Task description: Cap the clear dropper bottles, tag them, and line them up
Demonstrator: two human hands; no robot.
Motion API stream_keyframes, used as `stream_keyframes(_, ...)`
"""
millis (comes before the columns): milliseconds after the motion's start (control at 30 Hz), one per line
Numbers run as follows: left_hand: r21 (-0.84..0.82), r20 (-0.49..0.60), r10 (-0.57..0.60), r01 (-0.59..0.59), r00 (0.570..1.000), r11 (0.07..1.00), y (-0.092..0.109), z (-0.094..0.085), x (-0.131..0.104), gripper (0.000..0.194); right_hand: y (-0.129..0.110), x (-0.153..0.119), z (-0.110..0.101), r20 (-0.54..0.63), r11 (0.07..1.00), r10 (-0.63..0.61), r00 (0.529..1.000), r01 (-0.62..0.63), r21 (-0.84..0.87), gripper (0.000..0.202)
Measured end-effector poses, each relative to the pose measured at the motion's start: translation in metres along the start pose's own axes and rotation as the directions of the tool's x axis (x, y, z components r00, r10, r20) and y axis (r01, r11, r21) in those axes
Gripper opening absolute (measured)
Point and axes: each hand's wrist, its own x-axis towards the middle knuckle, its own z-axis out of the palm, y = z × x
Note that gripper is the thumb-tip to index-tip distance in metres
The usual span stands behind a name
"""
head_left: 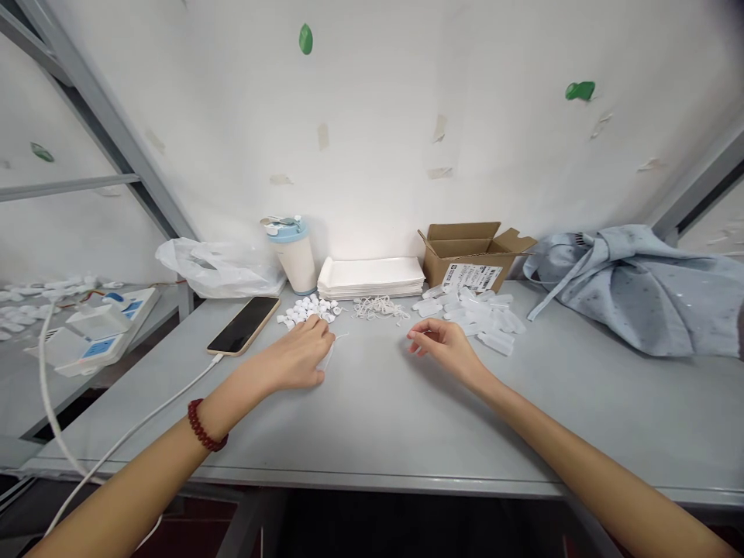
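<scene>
Two piles, white caps [302, 310] and clear tubes [482, 314], flank a heap of strings [380, 308] near the back edge of the tabletop [372, 434].
The left hand [299, 356] reaches the caps, a thin thread [331, 353] beside it; its fingertips are hidden, so any grasp cannot be told. The right hand [439, 341] curls on the tubes' front-edge side, its grasp unclear too. Caps look light, hard, likely to roll: pinch their sides. Strings seem limp, best taken by one end; tubes look slick, held mid-length.
</scene>
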Motion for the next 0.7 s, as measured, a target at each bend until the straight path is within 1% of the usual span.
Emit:
stream_keyframes(100, 0.026, 0.031, -0.020, 0.019, 0.999, 0.999, 0.001, 0.000, 0.001, 0.027, 0.000, 0.000, 0.000, 0.003, 1.000, -0.004, 1.000, 0.004, 0.009, 0.017)
stream_keyframes(300, -0.014, 0.085, -0.039, 0.040, 0.996, 0.999, 0.001, -0.002, 0.000, 0.029, 0.000, 0.000, 0.000, 0.002, 1.000, -0.015, 1.000, 0.015, 0.018, 0.017)
stream_keyframes(433, -0.073, 0.064, -0.001, 0.006, 0.998, 0.997, -0.003, -0.001, -0.001, 0.035, -0.002, -0.001, 0.000, -0.003, 1.000, -0.017, 1.000, 0.017, 0.026, 0.018)
stream_keyframes(600, -0.170, -0.029, 0.087, -0.091, 0.996, 0.981, -0.010, 0.005, -0.004, 0.049, -0.004, -0.001, 0.000, -0.007, 1.000, -0.016, 1.000, 0.016, 0.022, 0.020)
stream_keyframes(700, -0.197, -0.049, 0.106, -0.114, 0.993, 0.974, -0.015, 0.008, -0.008, 0.053, -0.004, -0.001, 0.000, -0.004, 1.000, -0.024, 1.000, 0.024, 0.020, 0.020)
